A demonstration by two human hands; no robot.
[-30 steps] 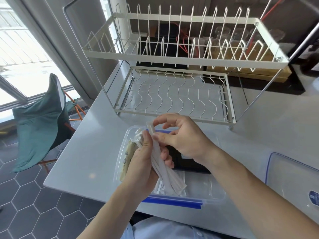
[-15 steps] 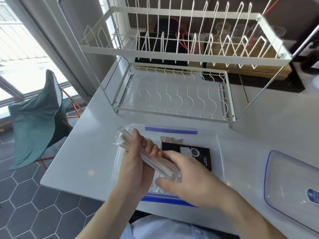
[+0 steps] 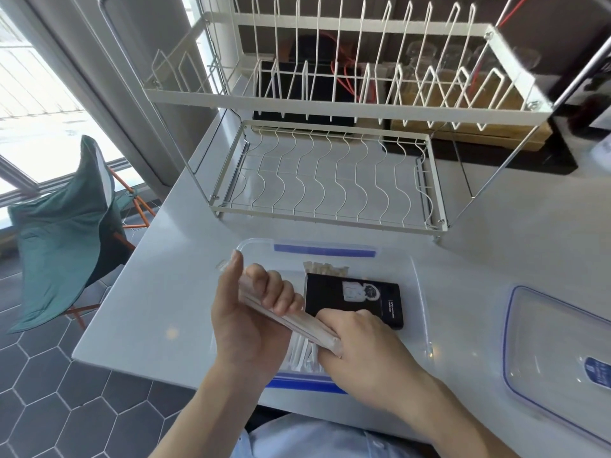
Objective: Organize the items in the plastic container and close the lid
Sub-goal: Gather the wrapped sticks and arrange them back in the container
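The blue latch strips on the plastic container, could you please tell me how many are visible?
2: one blue latch strip on the plastic container's far edge, another on its near edge, partly hidden by the wrists.

We observe the left hand raised, fingers curled and thumb extended upward, gripping a bundle. We note the right hand palm-down, fingers curled at the bundle's near end.

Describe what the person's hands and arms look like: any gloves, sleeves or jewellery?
Both hands are bare: no gloves on the left hand or the right hand, and no rings, watch or bracelets show. The forearms are uncovered as far as the picture reaches, so no sleeves are visible. At the bottom edge there is a light blue shirt on the body.
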